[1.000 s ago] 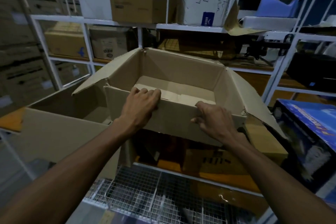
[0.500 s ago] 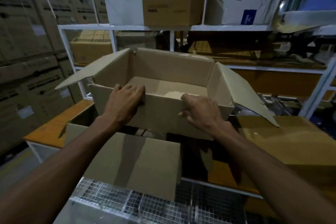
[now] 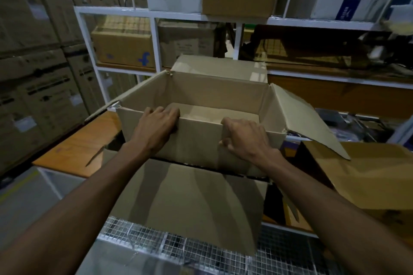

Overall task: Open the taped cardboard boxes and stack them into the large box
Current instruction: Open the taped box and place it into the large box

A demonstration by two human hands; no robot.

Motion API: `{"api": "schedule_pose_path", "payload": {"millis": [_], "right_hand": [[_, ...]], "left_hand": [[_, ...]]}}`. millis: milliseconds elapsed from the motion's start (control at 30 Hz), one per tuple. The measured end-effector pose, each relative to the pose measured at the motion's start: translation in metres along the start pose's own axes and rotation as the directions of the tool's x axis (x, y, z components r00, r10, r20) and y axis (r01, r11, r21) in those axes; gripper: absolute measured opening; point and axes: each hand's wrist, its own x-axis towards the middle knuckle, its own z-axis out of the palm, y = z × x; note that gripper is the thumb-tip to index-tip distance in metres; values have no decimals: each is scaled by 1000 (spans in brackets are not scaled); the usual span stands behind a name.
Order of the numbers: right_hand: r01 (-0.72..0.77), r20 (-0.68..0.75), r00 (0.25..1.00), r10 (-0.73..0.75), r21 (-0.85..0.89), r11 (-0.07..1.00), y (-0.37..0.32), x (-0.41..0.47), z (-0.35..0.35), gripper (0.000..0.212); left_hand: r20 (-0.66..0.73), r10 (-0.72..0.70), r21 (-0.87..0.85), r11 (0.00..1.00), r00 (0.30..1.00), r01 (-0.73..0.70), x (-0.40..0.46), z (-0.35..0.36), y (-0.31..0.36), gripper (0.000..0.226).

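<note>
1. Far to the left of the open box (image 3: 196,140) I hold stands a wall of stacked cartons (image 3: 38,56), with an orange-topped table (image 3: 73,152) between them and the box.
2. The open box's left flap (image 3: 125,96) juts out over that table, a scrap of tape at its near corner.
3. My left hand (image 3: 156,129) grasps the open box's near wall, fingers curled over the top edge and down inside.
4. The open box is empty, flaps spread, its bottom just above the near wall of the large box (image 3: 190,203), which sits below it on a wire mesh surface (image 3: 178,250).
5. My right hand (image 3: 243,138) grips the same near wall further right, fingers hooked over the edge.
6. Behind the open box rises a white shelf rack (image 3: 156,47) loaded with cartons.
7. Right of the open box, beyond its right flap (image 3: 306,123), lies another brown box (image 3: 368,176).
</note>
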Motion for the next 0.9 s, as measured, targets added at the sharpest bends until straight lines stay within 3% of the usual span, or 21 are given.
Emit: {"api": "schedule_pose_path", "payload": {"millis": [267,367,467,533,700,900], "right_hand": [[-142,154,979,130,68,988,6,18,28,45],[-149,160,977,140,45,988,12,28,22,47],[-170,170,973,155,75,983,16,45,15,48],[-188,184,968,168,98,977,21,58,14,49],[-213,193,964,185,133,968,31,79,13,48],[-214,199,963,184,143,966,37,88,21,48]], "left_hand": [[-4,30,-92,995,1000,-30,5,36,-4,21],[-11,27,-92,995,1000,-28,4,57,7,58],[48,44,-103,994,998,-39,6,70,21,111],[91,77,-110,992,993,-66,7,76,28,132],[191,65,-46,997,979,-57,8,86,44,147],[180,18,-46,999,983,-10,12,97,47,144]]}}
